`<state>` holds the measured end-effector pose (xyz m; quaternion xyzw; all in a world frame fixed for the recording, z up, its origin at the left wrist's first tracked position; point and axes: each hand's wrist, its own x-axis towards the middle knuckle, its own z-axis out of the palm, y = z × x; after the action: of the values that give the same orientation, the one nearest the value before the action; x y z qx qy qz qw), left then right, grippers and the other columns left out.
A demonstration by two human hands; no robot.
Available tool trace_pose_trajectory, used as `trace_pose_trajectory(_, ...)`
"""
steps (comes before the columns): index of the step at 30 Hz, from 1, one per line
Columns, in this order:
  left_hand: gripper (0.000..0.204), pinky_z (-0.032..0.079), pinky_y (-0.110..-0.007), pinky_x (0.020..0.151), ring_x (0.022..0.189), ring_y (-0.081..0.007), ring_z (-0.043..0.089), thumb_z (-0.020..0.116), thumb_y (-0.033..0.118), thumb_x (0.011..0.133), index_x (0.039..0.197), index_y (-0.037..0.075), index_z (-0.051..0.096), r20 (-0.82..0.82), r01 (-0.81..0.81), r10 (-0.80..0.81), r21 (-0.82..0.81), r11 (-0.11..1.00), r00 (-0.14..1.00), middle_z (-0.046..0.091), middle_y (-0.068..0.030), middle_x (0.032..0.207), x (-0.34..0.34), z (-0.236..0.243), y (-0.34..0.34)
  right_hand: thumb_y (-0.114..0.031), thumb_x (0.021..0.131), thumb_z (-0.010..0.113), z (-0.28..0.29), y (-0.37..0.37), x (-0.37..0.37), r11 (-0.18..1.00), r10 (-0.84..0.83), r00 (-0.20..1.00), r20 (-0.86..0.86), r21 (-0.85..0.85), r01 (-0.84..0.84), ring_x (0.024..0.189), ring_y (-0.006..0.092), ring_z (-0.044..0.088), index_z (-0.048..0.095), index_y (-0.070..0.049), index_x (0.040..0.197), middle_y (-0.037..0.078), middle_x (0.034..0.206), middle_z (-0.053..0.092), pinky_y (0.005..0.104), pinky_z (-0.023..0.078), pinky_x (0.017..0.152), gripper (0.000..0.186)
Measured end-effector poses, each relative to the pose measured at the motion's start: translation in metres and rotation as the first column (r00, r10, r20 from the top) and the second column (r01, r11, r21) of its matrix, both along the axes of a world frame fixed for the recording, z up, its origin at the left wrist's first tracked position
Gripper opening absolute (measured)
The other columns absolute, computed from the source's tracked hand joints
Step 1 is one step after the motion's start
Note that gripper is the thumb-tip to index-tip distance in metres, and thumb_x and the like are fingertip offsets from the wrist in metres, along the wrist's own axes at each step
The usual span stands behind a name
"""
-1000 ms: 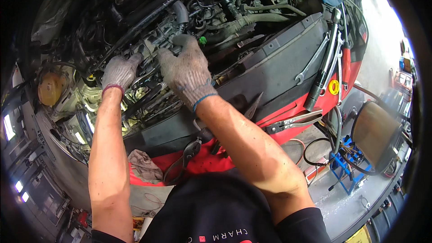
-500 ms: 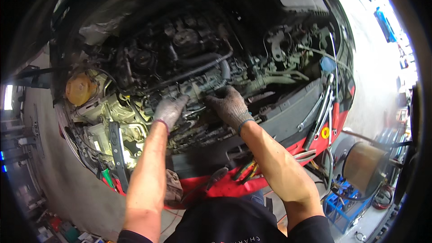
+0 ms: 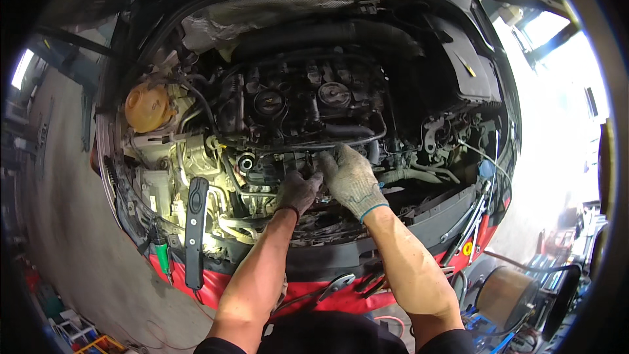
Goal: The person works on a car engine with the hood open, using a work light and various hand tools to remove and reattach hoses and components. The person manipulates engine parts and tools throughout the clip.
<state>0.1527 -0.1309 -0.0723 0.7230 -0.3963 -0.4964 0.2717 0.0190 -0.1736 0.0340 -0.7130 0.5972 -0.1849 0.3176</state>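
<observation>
Both my hands wear grey knit work gloves and reach into the front of an open car engine bay. My left hand is closed, its fingers curled and its thumb toward the right hand. What it holds, if anything, is hidden. Just right of it and slightly farther in, my right hand bends its fingers down together behind a dark pipe along the engine's front edge. Its fingertips are partly hidden there. The black engine, with an oil filler cap, lies beyond the hands.
An orange coolant tank sits at the left. A black work light stands near a green-handled tool and brightens the left side. Wrenches lie on the front right edge, over a red fender cover. A hose reel stands right.
My view has shifted, and the engine sits more squarely in it. The hands have come closer together, the left moving right toward the right one.
</observation>
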Motion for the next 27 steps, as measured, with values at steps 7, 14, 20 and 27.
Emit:
trace_pose_trajectory(7,0.041,0.054,-0.041,0.084,0.093,-0.0290,0.070,0.069,0.027,0.084,0.115,0.000,0.069,0.096,0.012,-0.025,0.129,0.992,0.995,0.073,-0.0198,0.104,-0.001,0.016,-0.007,-0.029,0.096,0.062,-0.011,0.013,-0.005,0.985,-0.172,0.938,0.301,0.053,0.164,0.088,0.0496,0.065,0.063,0.005,0.094,0.030,0.088,0.067,0.0508,0.051,0.075,0.034)
trace_pose_trajectory(14,0.025,0.050,-0.031,0.070,0.075,-0.0113,0.059,0.072,0.020,0.080,0.100,0.004,0.071,-0.038,-0.092,0.092,-0.002,0.996,0.995,0.070,-0.0039,0.086,-0.006,-0.009,-0.002,-0.032,0.091,0.068,-0.022,0.011,-0.013,0.918,-0.351,0.856,0.380,0.319,0.235,0.078,0.0340,0.068,0.069,0.004,0.095,0.021,0.081,0.070,0.0425,0.052,0.074,0.036)
trace_pose_trajectory(20,0.039,0.054,-0.043,0.078,0.086,-0.0343,0.070,0.074,0.033,0.080,0.104,0.002,0.071,0.200,-0.012,0.041,-0.142,0.990,0.979,0.074,-0.0182,0.091,-0.008,-0.022,0.013,-0.025,0.094,0.067,-0.037,0.016,-0.028,0.853,-0.491,0.702,0.516,0.448,0.267,0.068,0.0159,0.062,0.069,0.003,0.095,0.010,0.075,0.069,0.0312,0.050,0.064,0.028)
trace_pose_trajectory(27,0.051,0.055,-0.050,0.087,0.103,-0.0425,0.070,0.071,0.039,0.083,0.114,-0.001,0.068,0.287,0.064,-0.015,-0.163,0.984,0.958,0.072,-0.0265,0.106,0.007,-0.012,0.000,-0.033,0.091,0.074,-0.041,0.025,-0.014,0.928,-0.369,0.858,0.357,0.190,0.320,0.074,0.0194,0.064,0.069,0.002,0.098,0.015,0.079,0.070,0.0359,0.053,0.073,0.036)
